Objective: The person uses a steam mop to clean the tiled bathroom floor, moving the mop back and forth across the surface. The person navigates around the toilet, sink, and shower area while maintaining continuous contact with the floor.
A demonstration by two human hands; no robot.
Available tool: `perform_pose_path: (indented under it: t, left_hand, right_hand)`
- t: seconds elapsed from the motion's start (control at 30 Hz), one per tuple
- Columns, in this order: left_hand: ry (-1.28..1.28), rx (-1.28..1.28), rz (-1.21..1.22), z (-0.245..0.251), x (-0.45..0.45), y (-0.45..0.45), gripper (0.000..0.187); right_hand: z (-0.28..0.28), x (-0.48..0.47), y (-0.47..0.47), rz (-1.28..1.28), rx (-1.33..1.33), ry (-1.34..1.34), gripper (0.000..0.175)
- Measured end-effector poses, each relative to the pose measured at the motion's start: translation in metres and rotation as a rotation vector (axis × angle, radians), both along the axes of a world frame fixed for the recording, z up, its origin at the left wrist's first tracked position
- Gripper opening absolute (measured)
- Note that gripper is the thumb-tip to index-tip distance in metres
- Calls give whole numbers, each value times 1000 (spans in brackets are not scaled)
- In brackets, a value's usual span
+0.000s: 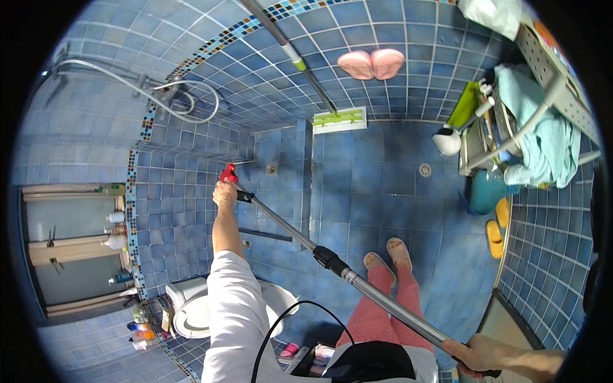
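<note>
A long telescopic metal pole [287, 230] runs diagonally across the view, from a red plastic head [230, 173] at the left to a dark end grip at the lower right. My left hand [225, 192] is closed around the pole's upper end, just below the red head. Near the black grip, my right hand [471, 355] holds the other end. The pole has a black locking collar [330, 260] at its middle. Beyond it, a flat mop [339, 119] with a white and green head leans on the tiled wall. A black cable loops in front of my body.
A rack [541, 57] with turquoise towels [531, 124] stands at the right, by a teal bucket [483, 191] and yellow slippers [494, 239]. The toilet [191, 316] is lower left. A low tiled ledge [304, 186] crosses the floor. Pink slippers [371, 64] hang on the wall.
</note>
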State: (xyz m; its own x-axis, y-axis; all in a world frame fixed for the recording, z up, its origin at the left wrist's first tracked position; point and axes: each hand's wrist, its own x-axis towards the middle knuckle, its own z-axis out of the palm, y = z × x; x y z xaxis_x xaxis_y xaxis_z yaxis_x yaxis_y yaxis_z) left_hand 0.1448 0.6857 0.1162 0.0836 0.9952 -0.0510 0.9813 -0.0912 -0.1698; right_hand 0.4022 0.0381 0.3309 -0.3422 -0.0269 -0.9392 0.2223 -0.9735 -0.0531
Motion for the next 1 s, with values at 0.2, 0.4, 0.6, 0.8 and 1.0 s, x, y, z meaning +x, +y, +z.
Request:
perform_pose_path:
  t: [0.2, 0.4, 0.6, 0.8, 1.0]
  left_hand:
    - [53, -78, -105, -35, 39, -35, 51]
    - [237, -78, -359, -69, 63, -59, 41]
    - [294, -33, -375, -105, 83, -89, 45]
    - [156, -168, -278, -106, 79, -87, 48]
    - [-65, -177, -35, -90, 31, -67, 50]
  right_hand:
    - [-8, -6, -10, -97, -93, 74, 74]
    - [-14, -19, -35, -320, 16, -67, 63]
    - [-37, -42, -40, -520, 32, 136, 65]
    - [-56, -33, -34, -313, -135, 129, 67]
    - [-83, -5, -55, -177, 72, -69, 74]
